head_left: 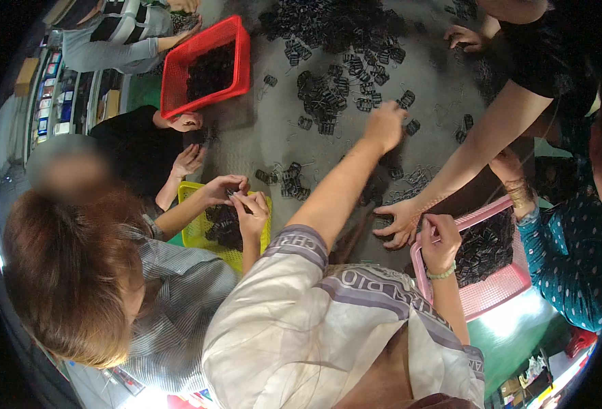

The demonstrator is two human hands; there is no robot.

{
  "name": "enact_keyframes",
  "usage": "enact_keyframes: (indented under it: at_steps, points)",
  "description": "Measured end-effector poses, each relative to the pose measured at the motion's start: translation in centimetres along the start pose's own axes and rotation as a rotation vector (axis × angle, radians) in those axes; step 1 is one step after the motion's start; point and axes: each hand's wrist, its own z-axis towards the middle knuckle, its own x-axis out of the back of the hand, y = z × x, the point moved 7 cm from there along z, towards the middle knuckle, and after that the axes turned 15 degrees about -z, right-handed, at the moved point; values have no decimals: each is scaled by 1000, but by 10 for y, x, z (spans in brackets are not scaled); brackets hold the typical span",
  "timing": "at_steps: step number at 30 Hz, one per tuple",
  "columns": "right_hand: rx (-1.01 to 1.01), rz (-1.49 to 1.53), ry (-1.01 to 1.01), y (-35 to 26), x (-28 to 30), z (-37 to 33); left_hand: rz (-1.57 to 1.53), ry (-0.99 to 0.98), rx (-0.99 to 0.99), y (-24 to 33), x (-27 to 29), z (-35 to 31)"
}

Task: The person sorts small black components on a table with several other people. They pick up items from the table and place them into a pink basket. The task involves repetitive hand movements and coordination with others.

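Note:
My left hand (385,127) reaches out over the grey table. Its fingers are bent together against a small black ribbed piece with a wire hook (406,99). Closer to my body is my right hand (440,244), a pale beaded bracelet on its wrist. Its fingers are curled in a pinch beside the handle of a pink basket (495,300); whatever they hold is hidden. Similar black pieces (325,95) lie in a loose pile beyond my left hand. Loose wire hooks (417,180) are scattered to the right of my left forearm.
Another person's hand (400,223) rests on the table between my arms. At left a co-worker's hands (236,198) work above a yellow basket (267,228). A red basket (244,61) of black pieces stands farther off. More people's hands line the table (260,140).

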Motion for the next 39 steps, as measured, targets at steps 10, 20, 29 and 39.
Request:
enact_keyframes:
  at_steps: [10, 20, 29, 39]
  points:
    - [15, 31, -239, -12, -11, -7, -622, 152, 165, -12, 7, 6]
    - [-25, -350, -429, 24, -112, 54, -52, -109, 170, 10, 9, -70]
    - [-128, -483, -514, 45, -132, 56, -758, -75, 459, -7, 52, -97]
    - [-588, 464, -746, 52, -131, 31, -952, -40, 620, -14, 70, -104]
